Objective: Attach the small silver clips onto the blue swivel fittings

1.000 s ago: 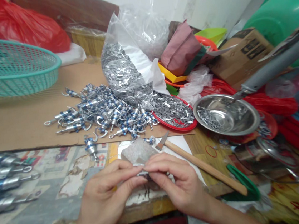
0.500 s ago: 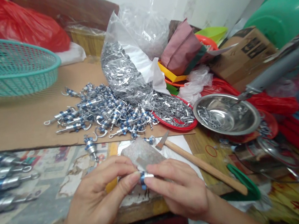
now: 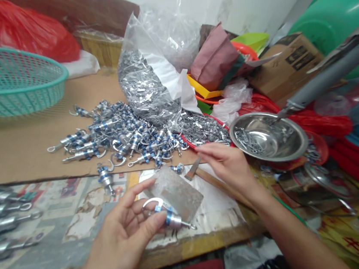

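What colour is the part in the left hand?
The part is silver and blue, seen best in the head view.

The head camera looks forward and down (from quite near) over the workbench (image 3: 58, 249).

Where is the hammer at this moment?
In the head view, the hammer lies just right of centre on the bench, its head beside the grey metal block and its handle partly hidden by the right hand.

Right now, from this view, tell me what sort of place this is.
Probably a small, makeshift assembly workshop: blue-and-silver metal fittings heaped on cardboard, a hammer beside a grey slab, and a red tray of small metal pieces.
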The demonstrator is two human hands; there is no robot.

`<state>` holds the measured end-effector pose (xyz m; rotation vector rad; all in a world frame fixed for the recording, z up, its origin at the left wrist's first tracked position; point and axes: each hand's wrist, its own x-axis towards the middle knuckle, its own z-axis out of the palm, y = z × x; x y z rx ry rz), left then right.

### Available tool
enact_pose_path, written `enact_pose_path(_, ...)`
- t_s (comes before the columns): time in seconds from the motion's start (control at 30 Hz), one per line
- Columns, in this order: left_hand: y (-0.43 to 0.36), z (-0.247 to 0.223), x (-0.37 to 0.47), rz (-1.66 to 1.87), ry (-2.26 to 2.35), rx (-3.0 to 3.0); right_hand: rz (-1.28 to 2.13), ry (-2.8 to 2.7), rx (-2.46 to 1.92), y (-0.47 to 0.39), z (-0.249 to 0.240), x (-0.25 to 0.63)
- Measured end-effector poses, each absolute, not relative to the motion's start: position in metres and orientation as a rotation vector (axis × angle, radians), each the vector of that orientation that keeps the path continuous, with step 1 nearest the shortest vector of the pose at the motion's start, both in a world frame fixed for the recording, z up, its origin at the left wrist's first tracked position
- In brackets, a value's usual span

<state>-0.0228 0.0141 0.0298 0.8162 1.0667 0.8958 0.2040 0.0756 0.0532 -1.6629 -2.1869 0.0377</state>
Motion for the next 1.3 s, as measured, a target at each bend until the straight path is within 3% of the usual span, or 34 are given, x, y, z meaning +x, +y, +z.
enact_pose_path(0.27,0.021,0.028,-0.028,0.838,1.045,0.811,-0.09,-2.346,-2.049,0.142,0.034,0.253)
enact_pose_path(0.73,0.023,0.026,-0.028,0.871,1.052,0.756,-0.126,-2.381,-2.015,0.152,0.03,0.264)
enact_pose_path(1.3,0.023,0.03,-0.027,0.859,1.062,0.778,0.099,-2.434,-2.14,0.156,0.031,0.256)
